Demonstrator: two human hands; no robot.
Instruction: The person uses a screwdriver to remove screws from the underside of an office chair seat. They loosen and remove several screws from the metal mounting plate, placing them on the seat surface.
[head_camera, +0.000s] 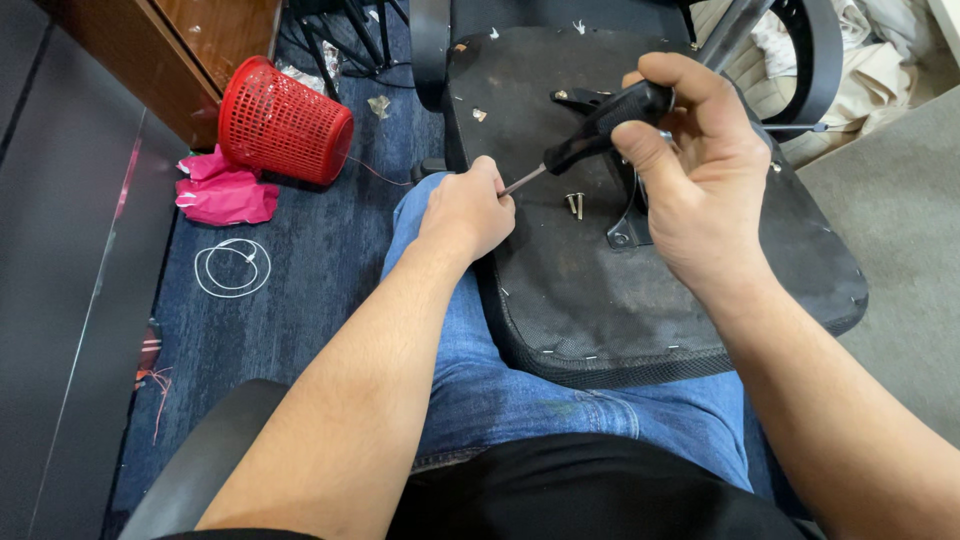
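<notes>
Gripping black screwdriver (600, 125) handle, right hand (700, 170) clamped tight around it. Left hand (468, 212) closed on shaft tip at 9 o'clock of loose screws (575, 204). Lying on upturned chair seat (560, 290) across knees, beside metal bracket (625, 215). Best approach, probably: seat tip square, keep shaft in line, press firmly, steady seat. Red basket (285, 122) at 10 o'clock, well apart.

Black-handled screwdriver (590, 135) slants over upturned seat (600, 290).

One head camera looks steeply down, close.
</notes>
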